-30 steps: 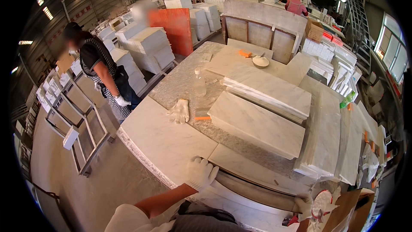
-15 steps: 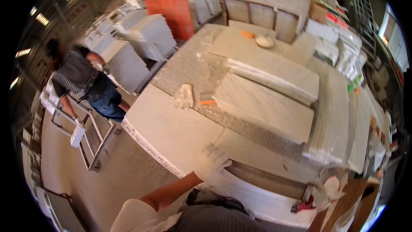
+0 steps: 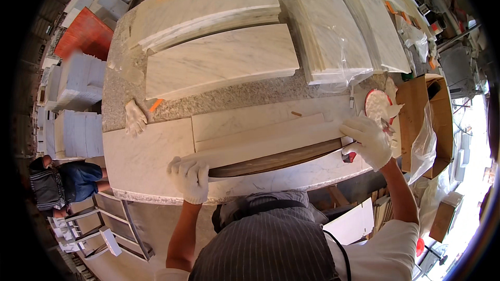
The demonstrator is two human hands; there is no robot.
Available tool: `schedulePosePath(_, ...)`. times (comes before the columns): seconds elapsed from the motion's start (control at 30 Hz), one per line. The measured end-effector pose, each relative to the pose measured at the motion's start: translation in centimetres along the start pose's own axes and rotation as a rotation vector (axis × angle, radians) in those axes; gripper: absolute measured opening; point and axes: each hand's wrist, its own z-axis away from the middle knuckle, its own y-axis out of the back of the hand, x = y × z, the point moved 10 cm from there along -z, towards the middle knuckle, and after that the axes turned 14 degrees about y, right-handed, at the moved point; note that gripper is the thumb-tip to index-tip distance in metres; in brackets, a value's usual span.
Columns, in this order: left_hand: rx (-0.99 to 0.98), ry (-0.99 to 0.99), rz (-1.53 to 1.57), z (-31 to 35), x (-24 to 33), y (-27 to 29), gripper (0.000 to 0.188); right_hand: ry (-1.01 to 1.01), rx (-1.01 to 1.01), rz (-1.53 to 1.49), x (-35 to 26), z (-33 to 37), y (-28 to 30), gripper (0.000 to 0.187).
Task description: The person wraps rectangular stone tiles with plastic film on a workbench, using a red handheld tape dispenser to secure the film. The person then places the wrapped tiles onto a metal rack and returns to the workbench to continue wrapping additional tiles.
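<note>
A long narrow marble strip lies across the near part of the bench, its pale face up and a dark brownish band along its near side. At its left end, my left hand, in a white work glove, is closed with the fingers curled over the edge. My right hand, gloved too, grips the right end between thumb and fingers. Just beyond it sits a red-rimmed round tub of whitish paste. A small red object shows below my right fingers; its kind is unclear.
Stacked marble slabs lie on the far side of the bench, with wrapped slabs to their right. An empty glove rests at left. An open cardboard box stands right. Another person is beside a metal frame at lower left.
The view has turned, so the bench sits more level and farther left. Both hands stay at the strip's ends; its pale face now shows more.
</note>
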Motion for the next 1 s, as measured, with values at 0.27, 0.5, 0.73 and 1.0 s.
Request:
schedulePosePath(0.27,-0.224,0.046,-0.209,-2.5,0.5,-3.8,0.026,0.054,0.062,0.118,-1.2,-0.8,-1.0,0.051)
schedulePosePath(0.5,-0.213,0.058,-0.111,-3.4,1.8,-3.3,0.029,-0.008,-0.086,0.032,-3.7,-6.3,-7.2,0.083)
schedulePosePath(0.73,-0.662,0.097,-0.028,-2.1,1.3,-6.6,0.061,0.117,-0.203,-0.062,-8.3,-10.3,-11.1,0.075)
schedulePosePath(1.0,-0.782,-0.109,-0.045,-3.1,8.6,-8.0,0.087,0.09,-0.327,-0.079,-8.0,-10.4,-12.0,0.066)
